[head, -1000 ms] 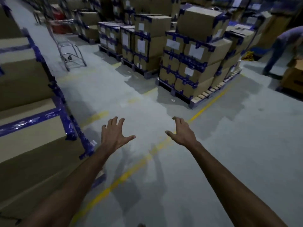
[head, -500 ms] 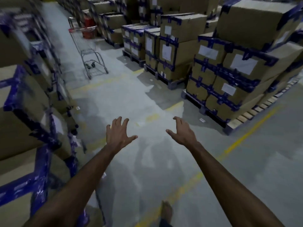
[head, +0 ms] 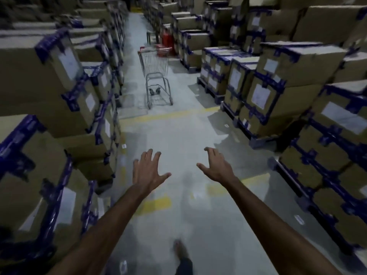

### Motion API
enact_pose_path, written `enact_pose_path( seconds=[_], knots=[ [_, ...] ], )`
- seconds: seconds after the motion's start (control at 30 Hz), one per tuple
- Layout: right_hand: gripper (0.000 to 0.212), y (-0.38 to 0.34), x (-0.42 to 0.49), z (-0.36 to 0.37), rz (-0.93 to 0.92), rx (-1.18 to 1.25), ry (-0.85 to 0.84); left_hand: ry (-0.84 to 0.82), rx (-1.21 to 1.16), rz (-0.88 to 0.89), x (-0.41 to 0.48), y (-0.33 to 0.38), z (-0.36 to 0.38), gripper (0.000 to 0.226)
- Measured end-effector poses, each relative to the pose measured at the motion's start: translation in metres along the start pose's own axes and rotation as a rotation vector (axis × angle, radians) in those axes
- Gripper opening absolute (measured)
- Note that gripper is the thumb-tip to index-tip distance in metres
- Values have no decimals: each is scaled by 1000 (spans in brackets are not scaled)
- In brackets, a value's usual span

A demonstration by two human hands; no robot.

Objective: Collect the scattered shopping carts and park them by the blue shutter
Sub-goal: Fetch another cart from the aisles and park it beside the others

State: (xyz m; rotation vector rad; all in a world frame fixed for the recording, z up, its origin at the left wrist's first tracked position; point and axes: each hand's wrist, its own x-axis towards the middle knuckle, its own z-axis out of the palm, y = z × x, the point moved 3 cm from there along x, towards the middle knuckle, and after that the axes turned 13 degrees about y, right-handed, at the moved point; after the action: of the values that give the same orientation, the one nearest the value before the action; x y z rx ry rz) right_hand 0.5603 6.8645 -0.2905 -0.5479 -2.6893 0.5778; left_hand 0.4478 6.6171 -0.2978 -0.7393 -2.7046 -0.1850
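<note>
Shopping cart (head: 155, 76) ahead, left hand (head: 148, 173), right hand (head: 217, 167) spread, box labels (head: 260, 96) illegible

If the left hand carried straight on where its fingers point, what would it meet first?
Probably the shopping cart ahead; only bare floor lies between it and the left hand, though depth is hard to judge.
</note>
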Motion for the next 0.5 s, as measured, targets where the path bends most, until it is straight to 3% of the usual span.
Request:
enact_pose_path(
  seconds=[0.5],
  knots=[
    [66,9,487,128,-22,-16,-53,-70,32,-69,451,-106,158,89]
  ],
)
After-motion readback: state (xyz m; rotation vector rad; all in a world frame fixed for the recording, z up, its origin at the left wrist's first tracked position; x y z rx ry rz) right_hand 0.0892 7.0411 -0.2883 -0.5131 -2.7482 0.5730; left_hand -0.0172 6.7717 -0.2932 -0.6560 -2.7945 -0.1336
